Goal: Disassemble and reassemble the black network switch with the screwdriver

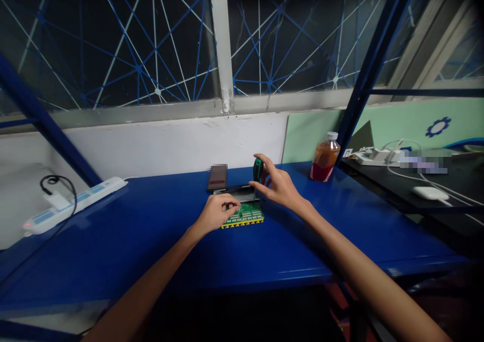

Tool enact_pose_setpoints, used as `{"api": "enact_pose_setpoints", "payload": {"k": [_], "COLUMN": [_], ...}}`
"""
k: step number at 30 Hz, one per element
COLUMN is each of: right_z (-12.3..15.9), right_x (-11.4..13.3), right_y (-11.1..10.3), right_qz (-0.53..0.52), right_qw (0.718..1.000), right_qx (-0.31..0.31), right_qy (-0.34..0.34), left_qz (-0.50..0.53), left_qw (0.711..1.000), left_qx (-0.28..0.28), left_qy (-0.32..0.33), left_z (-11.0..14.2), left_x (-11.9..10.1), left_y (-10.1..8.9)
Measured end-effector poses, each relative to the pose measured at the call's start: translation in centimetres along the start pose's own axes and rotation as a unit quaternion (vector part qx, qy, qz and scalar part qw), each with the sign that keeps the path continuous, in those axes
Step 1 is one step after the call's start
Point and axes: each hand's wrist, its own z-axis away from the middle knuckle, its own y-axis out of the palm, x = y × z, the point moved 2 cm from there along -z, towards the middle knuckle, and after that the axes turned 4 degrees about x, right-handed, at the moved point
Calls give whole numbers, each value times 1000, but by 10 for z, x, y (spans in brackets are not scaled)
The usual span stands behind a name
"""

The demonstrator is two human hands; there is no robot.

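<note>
A green circuit board (247, 214) with a yellow toothed front edge lies on the blue table. My left hand (217, 212) is over the board's left end, thumb and fingertips closed in a pinch; whatever is between them is too small to make out. In my right hand (278, 183) is a screwdriver (258, 169) with a green and black handle, held upright between thumb and fingers. Its thin shaft points down at the right part of the board; I cannot tell whether the tip touches. Just behind the board lies a dark, flat tray-like piece (245, 194).
A dark phone (217, 177) lies behind my left hand. At the right rear stands a bottle (324, 158) of reddish-brown drink. A white power strip (79, 206) with a plugged-in black cable is on the left. Blue frame posts (363, 95) rise at both sides.
</note>
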Motion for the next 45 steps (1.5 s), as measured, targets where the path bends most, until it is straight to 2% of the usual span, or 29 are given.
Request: {"api": "enact_pose_setpoints", "payload": {"k": [8,16,28,33,37,45], "right_z": [0,1,2,1,-1,0], "right_x": [1,1,4,1,0,0], "right_y": [1,3,5,5,3,6], "right_qz": [-28,8,-5,-16,2,-1], "right_qw": [999,1000,1000,1000,1000,1000], "right_qx": [13,-13,-16,6,-5,-16], "right_qy": [-6,-7,-23,-3,-6,2], "left_qz": [9,15,-5,-25,-32,19], "left_qw": [1000,1000,999,998,998,997], "left_qx": [-9,-14,-44,-53,-50,-61], "left_qy": [6,6,8,-3,-8,-37], "left_z": [-1,-1,0,-1,-1,-2], "left_x": [2,0,1,-4,-4,5], "left_y": [0,-2,-5,-6,-7,-6]}}
